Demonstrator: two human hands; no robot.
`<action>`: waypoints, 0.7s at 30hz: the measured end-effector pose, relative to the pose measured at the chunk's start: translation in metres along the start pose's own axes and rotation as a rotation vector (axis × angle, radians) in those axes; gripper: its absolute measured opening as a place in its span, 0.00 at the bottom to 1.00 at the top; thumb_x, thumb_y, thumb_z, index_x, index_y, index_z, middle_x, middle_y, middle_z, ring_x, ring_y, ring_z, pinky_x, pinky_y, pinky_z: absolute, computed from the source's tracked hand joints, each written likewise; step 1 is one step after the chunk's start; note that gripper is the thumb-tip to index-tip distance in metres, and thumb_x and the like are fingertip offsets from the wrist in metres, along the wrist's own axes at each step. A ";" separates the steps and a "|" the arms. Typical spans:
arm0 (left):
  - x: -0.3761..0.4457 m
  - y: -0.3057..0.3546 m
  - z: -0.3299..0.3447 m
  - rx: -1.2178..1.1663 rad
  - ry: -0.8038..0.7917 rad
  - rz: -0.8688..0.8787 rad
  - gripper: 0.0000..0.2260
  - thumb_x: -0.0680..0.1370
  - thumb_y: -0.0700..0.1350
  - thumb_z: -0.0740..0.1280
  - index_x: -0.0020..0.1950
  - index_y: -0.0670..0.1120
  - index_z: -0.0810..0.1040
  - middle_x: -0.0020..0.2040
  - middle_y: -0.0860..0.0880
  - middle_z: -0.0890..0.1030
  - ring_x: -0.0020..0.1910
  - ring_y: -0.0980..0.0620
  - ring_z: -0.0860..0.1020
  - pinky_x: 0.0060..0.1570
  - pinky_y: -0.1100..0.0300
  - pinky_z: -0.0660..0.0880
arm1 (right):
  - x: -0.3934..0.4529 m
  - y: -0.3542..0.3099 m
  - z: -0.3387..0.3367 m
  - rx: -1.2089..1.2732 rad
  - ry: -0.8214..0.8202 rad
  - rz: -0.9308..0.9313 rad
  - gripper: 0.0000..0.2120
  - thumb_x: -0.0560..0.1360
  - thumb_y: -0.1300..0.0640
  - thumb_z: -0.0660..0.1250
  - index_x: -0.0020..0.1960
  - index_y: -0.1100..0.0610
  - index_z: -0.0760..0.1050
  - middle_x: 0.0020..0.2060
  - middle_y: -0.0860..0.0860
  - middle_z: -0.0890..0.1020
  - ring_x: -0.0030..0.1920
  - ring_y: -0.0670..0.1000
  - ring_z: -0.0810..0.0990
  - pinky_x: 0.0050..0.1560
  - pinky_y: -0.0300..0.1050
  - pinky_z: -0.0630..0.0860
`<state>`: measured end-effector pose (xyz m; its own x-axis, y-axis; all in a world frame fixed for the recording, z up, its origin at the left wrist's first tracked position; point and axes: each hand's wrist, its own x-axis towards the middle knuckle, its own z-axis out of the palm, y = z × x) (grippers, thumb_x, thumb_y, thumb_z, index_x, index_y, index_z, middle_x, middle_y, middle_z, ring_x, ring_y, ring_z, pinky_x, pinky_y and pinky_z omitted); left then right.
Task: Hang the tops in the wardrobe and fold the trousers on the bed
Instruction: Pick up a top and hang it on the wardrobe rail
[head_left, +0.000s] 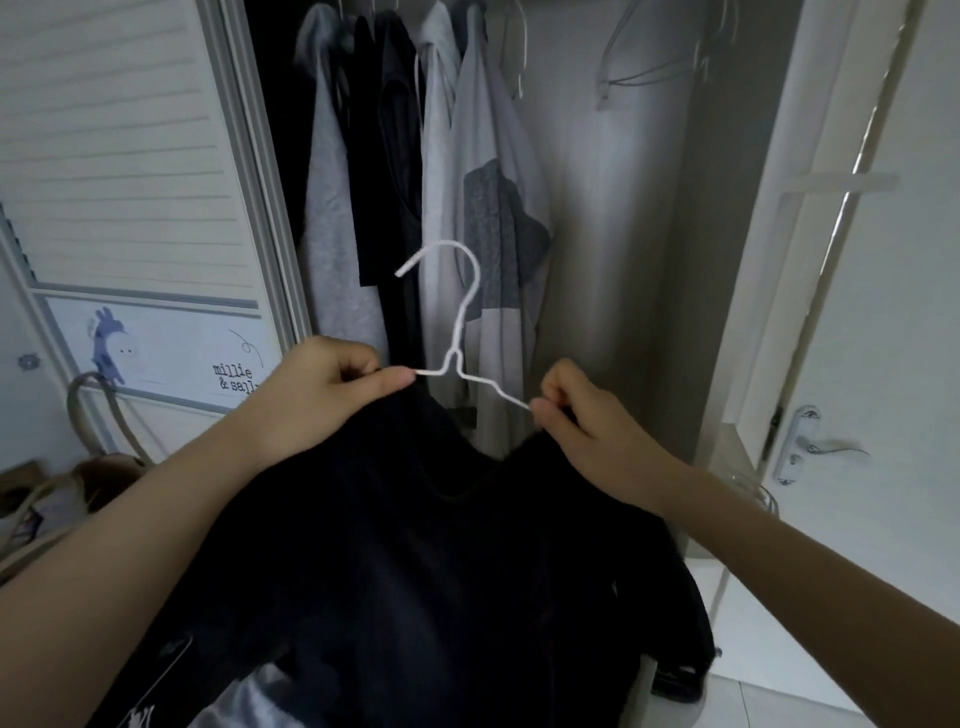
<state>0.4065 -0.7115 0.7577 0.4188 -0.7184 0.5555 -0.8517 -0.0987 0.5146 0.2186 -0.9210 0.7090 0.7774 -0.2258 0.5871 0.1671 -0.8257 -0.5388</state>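
Now I have both hands clamped: left hand (332, 387) and right hand (582, 421) pinch black top (415, 545) onto white hanger (457, 332). Wardrobe door (130, 208) reads "millie &".

**Dark top, white hanger, pale wardrobe**

The top (441, 561) is plain black, with no print showing. The hanger (457, 332) in it is white. In the wardrobe (623, 208), whose inner walls are off-white, hang a light grey shirt (327, 208), a black garment (384, 156), and a white shirt (488, 156) with a mottled dark grey patch. The louvred door (119, 145) is white with grey edging; a panel (156, 348) bears a blue animal figure and black lettering. The bag (62, 499) is beige and brown. The room door (883, 312) is white, its handle (810, 447) silver.
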 end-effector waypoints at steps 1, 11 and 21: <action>-0.001 0.002 0.004 0.015 -0.054 0.043 0.24 0.74 0.59 0.68 0.30 0.40 0.69 0.26 0.49 0.68 0.27 0.57 0.67 0.31 0.63 0.66 | 0.003 -0.002 0.002 0.073 0.041 0.030 0.12 0.79 0.59 0.62 0.40 0.55 0.62 0.31 0.58 0.71 0.32 0.49 0.68 0.37 0.48 0.68; -0.017 -0.052 -0.017 -0.105 -0.106 -0.072 0.18 0.70 0.61 0.68 0.35 0.45 0.81 0.29 0.45 0.79 0.28 0.55 0.75 0.29 0.64 0.71 | 0.013 0.007 -0.043 0.142 0.120 0.105 0.13 0.76 0.63 0.66 0.35 0.61 0.68 0.25 0.53 0.76 0.28 0.48 0.71 0.35 0.45 0.69; -0.002 -0.058 -0.013 0.194 0.054 0.089 0.23 0.77 0.63 0.58 0.35 0.45 0.72 0.28 0.46 0.74 0.30 0.47 0.75 0.37 0.49 0.74 | 0.024 -0.006 -0.041 -0.116 0.103 -0.035 0.02 0.77 0.57 0.66 0.47 0.56 0.75 0.44 0.48 0.76 0.43 0.44 0.77 0.46 0.34 0.72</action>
<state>0.4592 -0.6948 0.7352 0.3511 -0.6925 0.6302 -0.9285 -0.1709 0.3296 0.2113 -0.9430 0.7510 0.7051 -0.2425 0.6663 0.1176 -0.8867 -0.4472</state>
